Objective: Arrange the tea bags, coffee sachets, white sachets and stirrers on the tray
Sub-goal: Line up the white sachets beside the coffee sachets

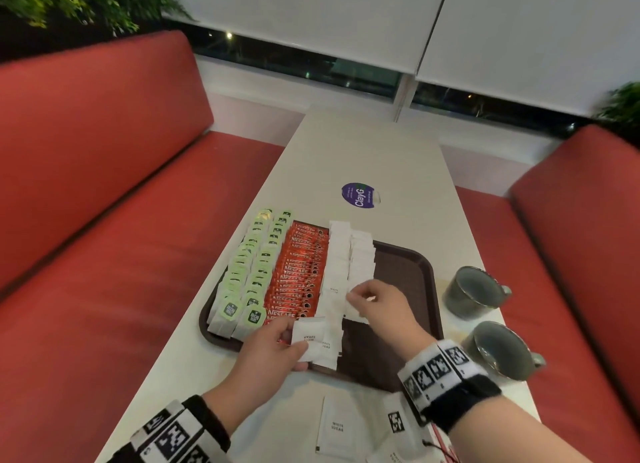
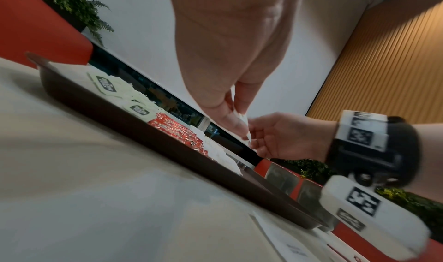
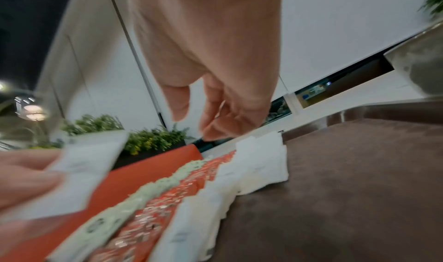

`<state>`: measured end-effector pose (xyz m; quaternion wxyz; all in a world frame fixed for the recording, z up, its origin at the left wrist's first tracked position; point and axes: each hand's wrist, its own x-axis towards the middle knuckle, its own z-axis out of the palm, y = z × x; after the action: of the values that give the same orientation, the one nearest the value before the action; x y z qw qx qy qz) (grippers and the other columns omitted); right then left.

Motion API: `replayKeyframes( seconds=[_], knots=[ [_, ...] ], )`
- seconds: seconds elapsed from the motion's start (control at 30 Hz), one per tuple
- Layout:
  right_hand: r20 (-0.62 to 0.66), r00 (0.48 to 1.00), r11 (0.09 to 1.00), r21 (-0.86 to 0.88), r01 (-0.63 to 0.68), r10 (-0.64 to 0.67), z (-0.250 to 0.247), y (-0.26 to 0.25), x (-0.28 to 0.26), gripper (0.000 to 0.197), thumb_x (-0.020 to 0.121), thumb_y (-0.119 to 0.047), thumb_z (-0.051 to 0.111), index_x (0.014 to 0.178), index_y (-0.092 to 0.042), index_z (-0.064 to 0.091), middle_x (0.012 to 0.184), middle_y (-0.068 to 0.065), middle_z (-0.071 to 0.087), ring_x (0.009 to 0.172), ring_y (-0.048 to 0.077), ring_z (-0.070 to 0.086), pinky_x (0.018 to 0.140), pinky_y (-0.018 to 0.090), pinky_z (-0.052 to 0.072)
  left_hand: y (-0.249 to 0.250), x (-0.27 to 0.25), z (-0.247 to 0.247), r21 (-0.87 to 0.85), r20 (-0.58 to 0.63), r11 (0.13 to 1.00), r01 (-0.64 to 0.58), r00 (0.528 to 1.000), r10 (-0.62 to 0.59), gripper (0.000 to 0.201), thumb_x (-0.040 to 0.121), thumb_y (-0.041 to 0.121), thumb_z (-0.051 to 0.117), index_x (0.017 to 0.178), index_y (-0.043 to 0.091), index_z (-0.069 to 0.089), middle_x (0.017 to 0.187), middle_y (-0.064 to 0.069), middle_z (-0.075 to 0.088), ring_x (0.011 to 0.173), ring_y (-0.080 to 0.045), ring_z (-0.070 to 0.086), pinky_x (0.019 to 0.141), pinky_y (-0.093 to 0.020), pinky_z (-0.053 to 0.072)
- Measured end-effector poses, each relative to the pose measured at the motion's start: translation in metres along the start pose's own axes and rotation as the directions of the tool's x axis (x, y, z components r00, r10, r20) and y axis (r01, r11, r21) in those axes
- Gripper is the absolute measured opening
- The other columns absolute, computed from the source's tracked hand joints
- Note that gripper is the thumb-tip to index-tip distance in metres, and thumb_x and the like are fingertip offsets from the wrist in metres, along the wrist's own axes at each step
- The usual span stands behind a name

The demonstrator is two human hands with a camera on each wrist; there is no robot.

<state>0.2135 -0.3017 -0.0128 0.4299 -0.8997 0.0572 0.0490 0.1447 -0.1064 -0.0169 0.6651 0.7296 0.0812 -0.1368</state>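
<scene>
A brown tray (image 1: 408,262) holds two rows of green tea bags (image 1: 249,272), a row of red coffee sachets (image 1: 298,272) and two rows of white sachets (image 1: 337,255). My left hand (image 1: 294,338) grips a small stack of white sachets (image 1: 311,334) over the tray's near edge; the stack (image 3: 84,171) shows blurred in the right wrist view. My right hand (image 1: 356,298) hovers at the near end of the shorter white row (image 1: 362,255), fingers loosely curved. Nothing sits between its thumb and fingers (image 3: 227,118). The right half of the tray (image 3: 335,181) is bare.
Loose white sachets (image 1: 337,428) lie on the table in front of the tray, one partly under my right wrist. Two grey mugs (image 1: 474,291) (image 1: 502,350) stand right of the tray. A purple sticker (image 1: 360,193) lies beyond it. Red sofas flank the narrow table.
</scene>
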Motion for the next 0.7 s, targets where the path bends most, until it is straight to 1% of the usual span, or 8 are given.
replayKeyframes(
  seconds=[0.13, 0.27, 0.33, 0.43, 0.5, 0.57, 0.63, 0.7],
  knots=[
    [0.263, 0.963, 0.992, 0.125, 0.024, -0.056, 0.013, -0.006, -0.044, 0.006, 0.080, -0.021, 0.075, 0.079, -0.019, 0.069, 0.075, -0.003, 0.067, 0.064, 0.002, 0.057, 0.065, 0.017, 0.047, 0.002, 0.000, 0.007, -0.036, -0.004, 0.999, 0.001, 1.000, -0.002, 0.021, 0.087, -0.004, 0.059, 0.094, 0.015, 0.063, 0.094, -0.006, 0.066, 0.086, -0.015, 0.068, 0.067, -0.026, 0.059],
    [0.222, 0.974, 0.959, 0.281, -0.033, -0.031, 0.019, 0.000, -0.053, 0.019, 0.083, -0.008, 0.069, 0.069, -0.017, 0.062, 0.058, -0.008, 0.056, 0.049, 0.000, 0.049, 0.056, 0.016, 0.041, 0.002, 0.000, 0.015, -0.049, 0.010, 0.999, -0.001, 1.000, 0.002, 0.025, 0.086, -0.005, 0.060, 0.097, 0.017, 0.063, 0.098, -0.006, 0.068, 0.084, -0.015, 0.069, 0.069, -0.028, 0.059],
    [0.223, 0.975, 0.945, 0.322, -0.053, -0.022, 0.017, 0.001, -0.053, 0.018, 0.085, -0.006, 0.068, 0.070, -0.014, 0.061, 0.057, -0.005, 0.055, 0.046, 0.002, 0.048, 0.053, 0.016, 0.040, 0.002, -0.001, 0.017, -0.048, 0.009, 0.999, 0.006, 1.000, -0.005, 0.024, 0.086, -0.005, 0.060, 0.100, 0.015, 0.063, 0.096, -0.005, 0.068, 0.082, -0.016, 0.071, 0.069, -0.027, 0.058],
    [0.221, 0.975, 0.946, 0.320, -0.049, -0.024, 0.011, 0.001, -0.051, 0.018, 0.085, -0.007, 0.066, 0.071, -0.015, 0.059, 0.060, -0.001, 0.054, 0.048, 0.005, 0.046, 0.053, 0.019, 0.038, 0.005, -0.003, 0.017, -0.071, -0.005, 0.997, 0.012, 1.000, -0.013, 0.015, 0.088, -0.001, 0.060, 0.093, 0.013, 0.062, 0.091, -0.005, 0.068, 0.078, -0.015, 0.071, 0.068, -0.025, 0.059],
    [0.243, 0.967, 0.973, 0.230, 0.021, -0.079, 0.007, -0.002, -0.053, 0.019, 0.084, -0.008, 0.065, 0.071, -0.021, 0.058, 0.063, -0.006, 0.054, 0.054, 0.005, 0.046, 0.058, 0.020, 0.039, 0.004, -0.004, 0.015, -0.006, -0.039, 0.998, -0.059, 0.998, 0.058, 0.016, 0.085, 0.006, 0.066, 0.092, 0.020, 0.062, 0.090, 0.000, 0.066, 0.078, -0.007, 0.067, 0.071, -0.022, 0.057],
    [0.293, 0.940, 0.985, 0.027, 0.173, -0.173, 0.002, -0.009, -0.057, 0.023, 0.081, -0.010, 0.063, 0.069, -0.028, 0.054, 0.063, -0.011, 0.051, 0.057, 0.002, 0.044, 0.060, 0.018, 0.039, 0.003, -0.003, 0.010, 0.192, -0.027, 0.965, -0.179, 0.982, 0.187, 0.027, 0.077, 0.015, 0.076, 0.093, 0.032, 0.061, 0.089, 0.012, 0.063, 0.079, 0.003, 0.060, 0.069, -0.010, 0.047],
    [0.350, 0.898, 0.927, -0.163, 0.339, -0.267, 0.000, -0.017, -0.062, 0.019, 0.079, -0.015, 0.060, 0.070, -0.029, 0.050, 0.064, -0.011, 0.049, 0.059, 0.002, 0.044, 0.060, 0.021, 0.038, 0.007, -0.005, 0.008, 0.394, 0.082, 0.879, -0.268, 0.963, 0.257, 0.026, 0.075, 0.023, 0.078, 0.084, 0.040, 0.060, 0.071, 0.020, 0.058, 0.068, 0.003, 0.052, 0.062, -0.009, 0.039],
    [0.373, 0.856, 0.848, -0.256, 0.465, -0.357, 0.001, -0.024, -0.067, 0.010, 0.078, -0.021, 0.058, 0.075, -0.027, 0.051, 0.069, -0.010, 0.049, 0.066, 0.006, 0.045, 0.062, 0.024, 0.039, 0.010, -0.007, 0.010, 0.480, 0.177, 0.825, -0.299, 0.954, 0.244, 0.021, 0.078, 0.023, 0.074, 0.070, 0.035, 0.059, 0.057, 0.024, 0.054, 0.057, 0.003, 0.047, 0.054, -0.014, 0.033]
  ],
)
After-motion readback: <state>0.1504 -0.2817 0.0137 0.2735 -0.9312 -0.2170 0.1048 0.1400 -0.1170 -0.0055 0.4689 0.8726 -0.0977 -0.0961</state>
